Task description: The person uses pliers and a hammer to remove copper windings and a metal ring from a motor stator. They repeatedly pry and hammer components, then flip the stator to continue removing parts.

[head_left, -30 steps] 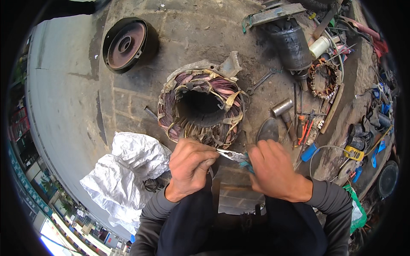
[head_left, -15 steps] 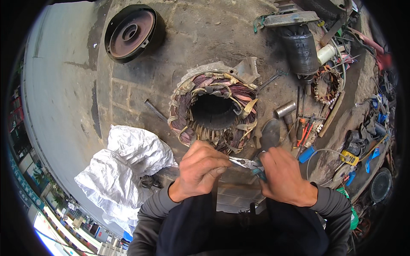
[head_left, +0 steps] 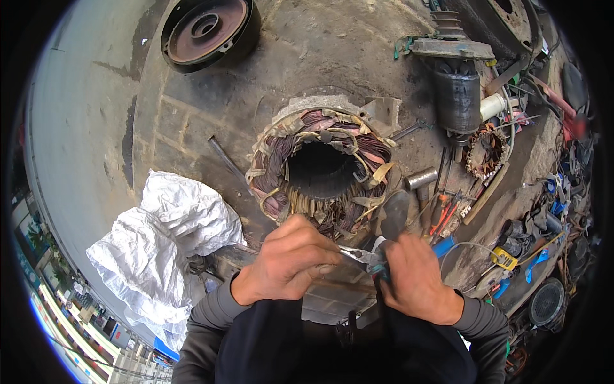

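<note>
Pliers (head_left: pixel 359 255) with teal-coloured grips lie in my right hand (head_left: pixel 416 278), which is closed round the handles. Their metal jaws point left, toward my left hand (head_left: pixel 291 259). Its fingers are pinched together at the jaw tips, and whatever they hold is too small or hidden to name. Just beyond both hands, a motor stator (head_left: pixel 272 153) stands with its round bore facing up. Reddish-brown wire windings, bound with pale tape, ring the bore. A dark oval piece (head_left: pixel 394 212) rests between the stator and my right hand.
A crumpled white sack (head_left: pixel 166 224) lies at the left, near a metal rod (head_left: pixel 229 163). A round metal housing (head_left: pixel 208 29) sits at the far left. On the right are a hammer (head_left: pixel 422 179), screwdrivers (head_left: pixel 444 214), a dark rotor (head_left: pixel 457 96) and a small wound ring (head_left: pixel 486 150).
The view has shifted and turned slightly. Both hands sit a little lower and further left in the picture, with the pliers still between them. A white edge now shows above the pliers.
</note>
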Demonstrator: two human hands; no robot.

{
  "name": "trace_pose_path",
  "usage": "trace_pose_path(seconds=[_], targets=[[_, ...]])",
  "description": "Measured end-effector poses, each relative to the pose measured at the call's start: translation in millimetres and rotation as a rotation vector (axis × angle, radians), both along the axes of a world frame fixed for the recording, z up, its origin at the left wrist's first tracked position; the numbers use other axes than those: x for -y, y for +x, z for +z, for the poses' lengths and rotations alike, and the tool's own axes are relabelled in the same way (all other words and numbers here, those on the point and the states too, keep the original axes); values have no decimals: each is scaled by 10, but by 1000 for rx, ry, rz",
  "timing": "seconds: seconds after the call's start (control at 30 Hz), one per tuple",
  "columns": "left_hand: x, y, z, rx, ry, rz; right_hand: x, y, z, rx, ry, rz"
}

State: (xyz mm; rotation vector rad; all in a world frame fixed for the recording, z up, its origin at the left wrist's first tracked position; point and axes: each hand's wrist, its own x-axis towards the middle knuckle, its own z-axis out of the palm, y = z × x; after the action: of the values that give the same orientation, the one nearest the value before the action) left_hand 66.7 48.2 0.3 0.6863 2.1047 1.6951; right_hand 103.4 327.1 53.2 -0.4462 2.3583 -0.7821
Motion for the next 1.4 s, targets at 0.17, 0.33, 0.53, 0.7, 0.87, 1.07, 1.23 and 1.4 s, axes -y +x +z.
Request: trace_pose_path(seconds=[0.17, 0.33, 0.53, 0.7, 0.87, 1.07, 1.23, 1.4], targets=[[64, 27, -18, -36, -19, -40, -29, -2, 2, -16, 101, 102], [133, 66, -99, -19, 10, -21, -124, -112, 70, -51, 250, 206], [220, 60, -143, -129, -9, -123, -263, -291, 151, 282, 94, 15], [221, 97, -92, -268, -114, -246, -211, -161, -27, 451, -176, -167], [209, 113, -106, -241, -84, -232, -253, -99, -68, 530, -152, -234], [264, 0, -52, -15, 54, -229, -269, -162, -59, 626, -137, -276], [256, -51, -2, -5, 81, -216, -250, -170, -81, 637, -141, -289], [252, -91, 4, -34, 129, -125, -251, -171, -82, 596, -154, -282]])
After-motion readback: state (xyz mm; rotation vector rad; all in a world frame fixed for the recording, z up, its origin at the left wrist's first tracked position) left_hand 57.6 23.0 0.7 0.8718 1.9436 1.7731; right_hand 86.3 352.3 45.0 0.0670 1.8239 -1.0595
